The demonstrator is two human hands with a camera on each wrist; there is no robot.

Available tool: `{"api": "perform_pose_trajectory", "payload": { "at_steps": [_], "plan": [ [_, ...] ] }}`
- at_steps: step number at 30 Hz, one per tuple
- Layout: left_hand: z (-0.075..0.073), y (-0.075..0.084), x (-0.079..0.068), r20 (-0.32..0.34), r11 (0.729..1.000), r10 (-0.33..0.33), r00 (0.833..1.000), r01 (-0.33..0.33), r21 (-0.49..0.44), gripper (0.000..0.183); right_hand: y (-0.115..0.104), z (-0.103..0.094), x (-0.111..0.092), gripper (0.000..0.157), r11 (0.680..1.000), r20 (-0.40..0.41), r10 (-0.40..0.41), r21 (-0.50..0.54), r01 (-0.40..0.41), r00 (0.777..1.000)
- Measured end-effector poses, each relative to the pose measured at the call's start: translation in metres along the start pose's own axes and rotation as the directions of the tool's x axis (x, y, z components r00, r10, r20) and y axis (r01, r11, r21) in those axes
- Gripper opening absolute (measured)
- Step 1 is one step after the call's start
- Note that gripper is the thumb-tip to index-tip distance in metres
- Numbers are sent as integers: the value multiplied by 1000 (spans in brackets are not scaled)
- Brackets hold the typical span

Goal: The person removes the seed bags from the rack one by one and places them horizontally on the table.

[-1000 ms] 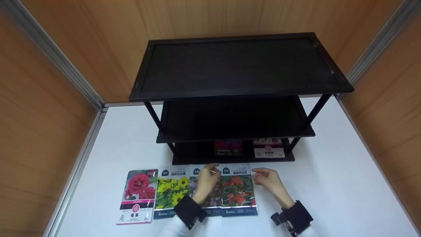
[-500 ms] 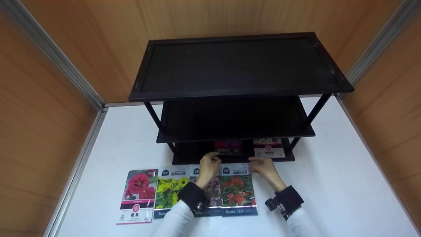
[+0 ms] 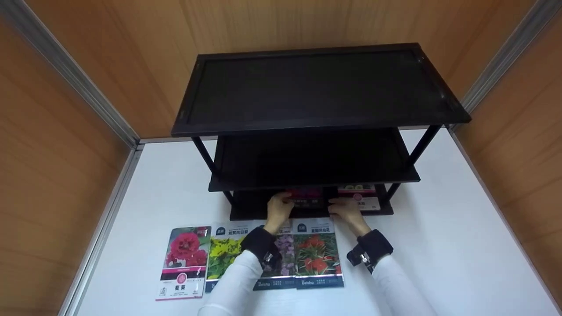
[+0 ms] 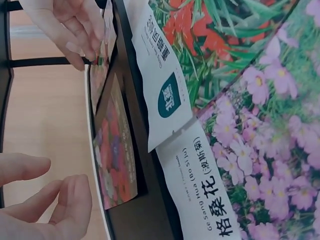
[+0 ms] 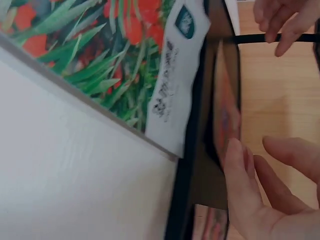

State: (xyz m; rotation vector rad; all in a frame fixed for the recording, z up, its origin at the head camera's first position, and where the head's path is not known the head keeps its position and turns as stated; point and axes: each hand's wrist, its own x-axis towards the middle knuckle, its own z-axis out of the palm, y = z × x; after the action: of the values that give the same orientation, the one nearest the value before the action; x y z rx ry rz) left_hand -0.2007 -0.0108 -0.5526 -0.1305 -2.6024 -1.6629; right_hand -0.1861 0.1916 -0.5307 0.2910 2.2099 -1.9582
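Dark flower packet (image 3: 308,197) first: from the head view it lies on the bottom shelf (image 3: 252,211) of the black rack (image 3: 320,87), between my two hands. My left hand (image 3: 279,209) is at its left edge, with the packet at my two o'clock. My right hand (image 3: 347,210) is bent over the shelf front, the dark packet at its ten o'clock and the pale packet (image 3: 370,202) just beside it at two o'clock. On the white table (image 3: 448,228), the red-flower packet (image 3: 317,252) sits at my right hand's seven o'clock; the purple-flower packet (image 3: 287,254) is at my left hand's six o'clock, the yellow-flower packet (image 3: 221,250) at eight, and the pink-flower packet (image 3: 183,263) farther out.

From the left wrist, my thumb and fingers are loosely bent with a gap between them, holding nothing, and the dark packet is at two o'clock.

From the right wrist, my fingers are also apart and curved, gripping nothing I can see. Their tips overlap the dark packet's near end at eleven o'clock; I cannot tell whether they touch it.
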Motion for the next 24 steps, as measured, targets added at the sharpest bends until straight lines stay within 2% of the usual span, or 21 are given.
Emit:
{"api": "perform_pose_trajectory", "payload": {
  "at_steps": [2, 3, 6, 8, 9, 10, 12, 13, 14, 15, 17, 18, 19, 20, 21, 22, 24],
  "plan": [
    [22, -56, 22, -24, 1000, 28, 999, -28, -3, 27, 12, -2, 9, 34, 998, 28, -41, 51, 39, 999],
    [38, -96, 37, -34, 999, 42, 999, -41, 8, 26, 17, -3, 13, 34, 995, 37, -64, 82, 61, 997],
    [84, -208, 80, -123, 994, 100, 987, -92, 66, 22, 63, -8, 49, 28, 972, 62, -155, 189, 141, 986],
    [99, -249, 97, -136, 993, 74, 988, -62, 97, 23, 89, -11, 72, 27, 959, 76, -193, 227, 172, 978],
    [103, -259, 102, -160, 990, 83, 984, -63, 127, 23, 99, -11, 81, 27, 961, 59, -187, 216, 170, 981],
    [102, -256, 101, -176, 988, 79, 981, -53, 147, 22, 104, -10, 87, 27, 966, 40, -176, 199, 165, 983],
    [101, -252, 102, -169, 987, 44, 985, -17, 159, 22, 86, -6, 78, 29, 972, 25, -159, 182, 152, 987],
    [98, -243, 100, -164, 988, 36, 986, -11, 155, 20, 78, -5, 74, 32, 973, 16, -155, 175, 150, 988],
    [92, -226, 95, -142, 988, 3, 990, 19, 153, 18, 71, -3, 70, 33, 972, 8, -154, 179, 151, 988],
    [85, -211, 90, -135, 988, 1, 991, 20, 155, 16, 63, -1, 64, 35, 976, 3, -140, 169, 138, 990],
    [73, -184, 81, -121, 994, 17, 993, -4, 109, 12, 77, -2, 74, 35, 966, 21, -171, 199, 164, 985],
    [66, -168, 75, -106, 995, 11, 994, -1, 95, 12, 91, -3, 86, 35, 962, 21, -184, 210, 176, 983],
    [62, -158, 71, -119, 997, 37, 992, -28, 75, 12, 106, -4, 95, 34, 957, 24, -201, 219, 191, 979],
    [60, -152, 68, -119, 998, 42, 992, -37, 46, 12, 121, -5, 107, 34, 964, 21, -181, 204, 173, 983],
    [58, -146, 65, -126, 998, 56, 990, -52, 38, 13, 132, -7, 114, 35, 959, 32, -196, 214, 185, 980],
    [60, -149, 65, -147, 995, 98, 984, -96, 19, 14, 146, -8, 125, 35, 961, 27, -185, 213, 175, 982],
    [64, -153, 67, -153, 995, 104, 983, -104, 8, 16, 157, -9, 131, 37, 959, 25, -184, 226, 174, 983]
  ]
}}
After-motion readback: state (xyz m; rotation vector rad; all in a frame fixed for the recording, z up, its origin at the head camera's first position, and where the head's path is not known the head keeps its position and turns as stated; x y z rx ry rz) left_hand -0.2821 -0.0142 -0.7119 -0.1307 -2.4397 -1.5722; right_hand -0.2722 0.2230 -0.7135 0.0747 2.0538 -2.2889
